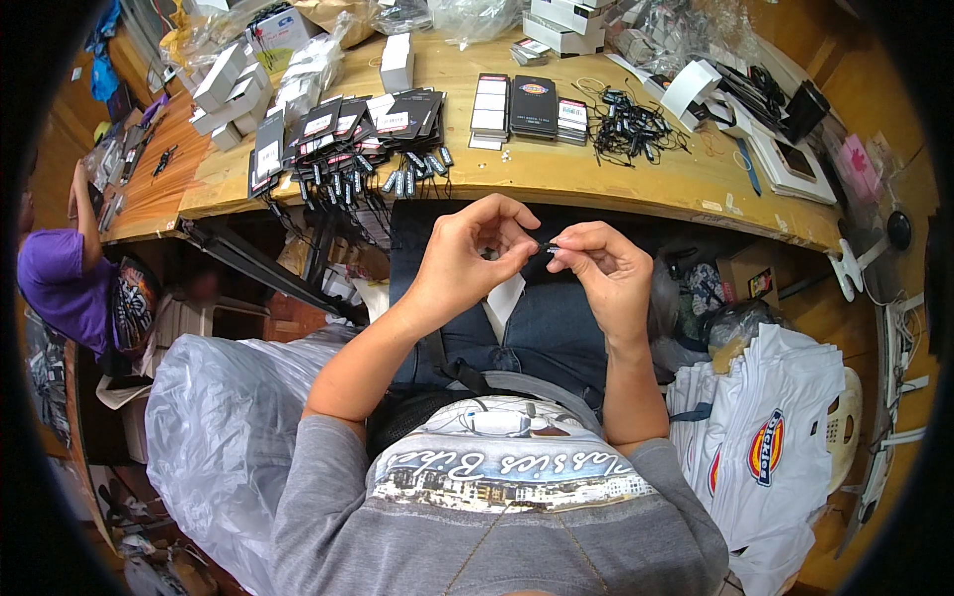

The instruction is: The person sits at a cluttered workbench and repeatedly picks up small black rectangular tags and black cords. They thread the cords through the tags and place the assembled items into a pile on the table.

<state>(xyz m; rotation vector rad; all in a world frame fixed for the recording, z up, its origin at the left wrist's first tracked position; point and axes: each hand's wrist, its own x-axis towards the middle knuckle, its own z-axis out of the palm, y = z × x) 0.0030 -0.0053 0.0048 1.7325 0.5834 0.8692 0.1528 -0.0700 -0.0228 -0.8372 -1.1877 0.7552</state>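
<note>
Both hands (465, 248) (609, 273) pinch black piece (547, 247); white-labelled black cards (405, 114) ahead.

Boxes, bags and folded shirts crowd the edges

White boxes (231, 94) lie piled in the upper left of the frame, with one more white box (397, 66) upright to their right. Clear plastic bags (479, 20) bunch along the top edge, beside stacked white cartons (564, 36). At the upper right, a dark phone (794, 160) rests on a flat white object (810, 187), a slim blue tool (747, 166) just beside it. A pile of white shirts (763, 432) fills the lower right, against a cream perforated chair (843, 429). A large translucent bag (224, 437) bulges at lower left; above it, at the left edge, is a person in purple (66, 283).
</note>
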